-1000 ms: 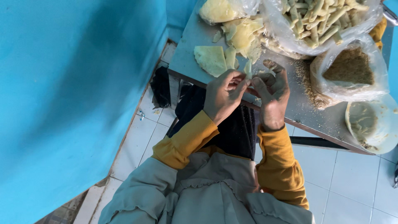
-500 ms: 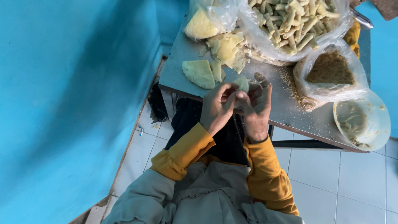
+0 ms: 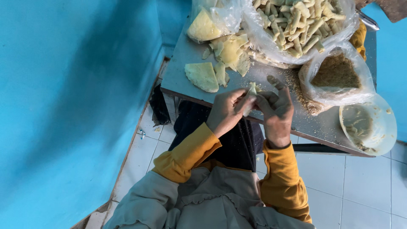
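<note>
With both hands up at the near edge of the worktop (image 3: 186, 63), I've got a small pale wrapper piece (image 3: 250, 95) pinched between them: left hand (image 3: 227, 112) w/ fingers curled round it from the left, right hand (image 3: 277, 112) pressing in from the right, a couple of its fingers lifted. So both grips are pinching the same piece, which sits just over the worktop edge, above my lap. Room to move is tight: blue wall (image 3: 72, 106) close on my left, more blue at the far right, only a strip of white tiled floor (image 3: 356, 191) open to my right. Bare metal is scarce, mostly the near left corner & the strip in front of my hands. Can't tell what's inside the wrapper, my fingers cover most of it. Top of frame cuts off the big clear bag of pale rolled sticks (image 3: 296, 25) & a smaller clear bag w/ a yellowish wedge (image 3: 203, 27). Loose pale triangles (image 3: 203, 76) lie near left of my hands. To the right, a clear bag of brown crumbs (image 3: 337, 74), open-topped, crumbs spilled beside it; next to that a round clear bowl (image 3: 369, 125) w/ smeared residue hangs over the worktop's right end.
</note>
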Action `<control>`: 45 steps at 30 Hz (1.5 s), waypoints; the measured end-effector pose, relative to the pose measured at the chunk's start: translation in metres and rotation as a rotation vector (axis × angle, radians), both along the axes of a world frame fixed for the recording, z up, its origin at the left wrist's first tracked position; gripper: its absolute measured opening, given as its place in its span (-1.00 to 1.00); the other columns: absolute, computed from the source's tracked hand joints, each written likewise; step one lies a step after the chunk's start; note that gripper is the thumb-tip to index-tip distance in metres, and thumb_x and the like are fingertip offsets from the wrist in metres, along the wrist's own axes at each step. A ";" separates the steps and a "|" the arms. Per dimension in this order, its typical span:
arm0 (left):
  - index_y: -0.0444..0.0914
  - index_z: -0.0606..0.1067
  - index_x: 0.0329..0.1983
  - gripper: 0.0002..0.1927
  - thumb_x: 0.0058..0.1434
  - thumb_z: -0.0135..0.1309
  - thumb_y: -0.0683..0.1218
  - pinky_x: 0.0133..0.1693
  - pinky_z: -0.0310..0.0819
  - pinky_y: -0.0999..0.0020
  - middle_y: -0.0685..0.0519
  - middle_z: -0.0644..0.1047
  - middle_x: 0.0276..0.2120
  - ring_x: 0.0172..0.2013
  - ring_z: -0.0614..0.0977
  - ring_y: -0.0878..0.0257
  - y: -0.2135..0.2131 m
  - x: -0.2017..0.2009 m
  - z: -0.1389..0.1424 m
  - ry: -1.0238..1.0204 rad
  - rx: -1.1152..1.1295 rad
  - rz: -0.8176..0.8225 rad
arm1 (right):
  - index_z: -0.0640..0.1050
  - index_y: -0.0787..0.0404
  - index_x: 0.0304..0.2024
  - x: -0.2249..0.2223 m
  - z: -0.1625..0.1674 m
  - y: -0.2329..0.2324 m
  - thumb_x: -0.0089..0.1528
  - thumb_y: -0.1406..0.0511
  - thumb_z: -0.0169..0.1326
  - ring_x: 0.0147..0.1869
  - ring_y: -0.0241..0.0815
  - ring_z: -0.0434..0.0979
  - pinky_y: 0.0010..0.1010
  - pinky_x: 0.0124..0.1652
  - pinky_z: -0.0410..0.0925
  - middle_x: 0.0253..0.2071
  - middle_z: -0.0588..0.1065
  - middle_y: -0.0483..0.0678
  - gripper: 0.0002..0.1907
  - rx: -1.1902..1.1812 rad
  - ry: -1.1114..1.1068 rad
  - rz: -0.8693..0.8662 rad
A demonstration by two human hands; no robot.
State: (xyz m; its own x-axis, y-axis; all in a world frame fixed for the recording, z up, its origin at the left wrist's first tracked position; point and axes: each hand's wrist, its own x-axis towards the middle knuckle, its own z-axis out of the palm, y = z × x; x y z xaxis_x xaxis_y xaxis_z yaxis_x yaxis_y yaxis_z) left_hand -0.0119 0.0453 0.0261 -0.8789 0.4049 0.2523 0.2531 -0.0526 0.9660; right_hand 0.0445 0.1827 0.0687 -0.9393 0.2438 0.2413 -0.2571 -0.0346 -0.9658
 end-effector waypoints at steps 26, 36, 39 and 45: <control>-0.06 0.58 -0.08 -0.79 0.29 0.19 0.08 0.21 0.14 -0.06 0.10 0.52 0.03 0.17 0.43 0.08 -0.049 -0.017 -0.012 0.901 -0.551 0.171 | 0.40 0.37 0.20 -0.012 -0.004 0.018 0.38 0.54 -0.01 -0.21 -0.12 0.68 -0.40 -0.30 0.54 -0.16 0.63 0.07 -0.67 1.007 0.124 0.048; -0.21 0.56 -0.09 -0.87 0.34 0.15 -0.11 0.33 0.25 0.11 0.07 0.58 -0.04 0.13 0.54 0.16 -0.060 -0.023 -0.011 0.944 -0.380 0.001 | 0.50 -0.06 0.34 -0.036 0.005 0.041 0.21 0.57 0.07 -0.04 -0.04 0.32 -0.23 0.03 0.27 -0.14 0.39 -0.02 -0.32 1.204 0.197 0.222; -0.22 0.55 -0.09 -0.87 0.33 0.16 -0.12 0.33 0.23 0.09 0.05 0.57 -0.05 0.12 0.55 0.15 -0.061 -0.022 -0.012 0.928 -0.398 -0.005 | 0.48 -0.09 0.32 -0.036 0.011 0.035 0.11 0.42 0.15 -0.04 -0.01 0.33 -0.15 -0.01 0.24 -0.12 0.38 -0.01 -0.31 1.368 0.165 0.224; -0.22 0.52 -0.11 -0.90 0.35 0.15 -0.13 0.31 0.24 0.10 0.03 0.57 -0.04 0.08 0.55 0.11 -0.062 -0.019 -0.012 0.881 -0.408 -0.016 | 0.44 -0.26 0.47 -0.031 0.012 0.031 0.27 0.32 0.09 0.04 -0.17 0.34 -0.19 0.19 0.23 -0.11 0.37 -0.16 -0.30 2.135 0.299 -0.004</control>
State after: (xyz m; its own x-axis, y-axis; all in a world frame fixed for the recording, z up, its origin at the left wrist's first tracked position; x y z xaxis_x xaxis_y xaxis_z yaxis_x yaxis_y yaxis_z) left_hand -0.0306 -0.0170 0.0146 -0.4355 0.6174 0.6551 0.8969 0.2349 0.3748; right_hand 0.0132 0.2132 0.0802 -0.8319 -0.5253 0.1790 -0.3655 0.7614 0.5354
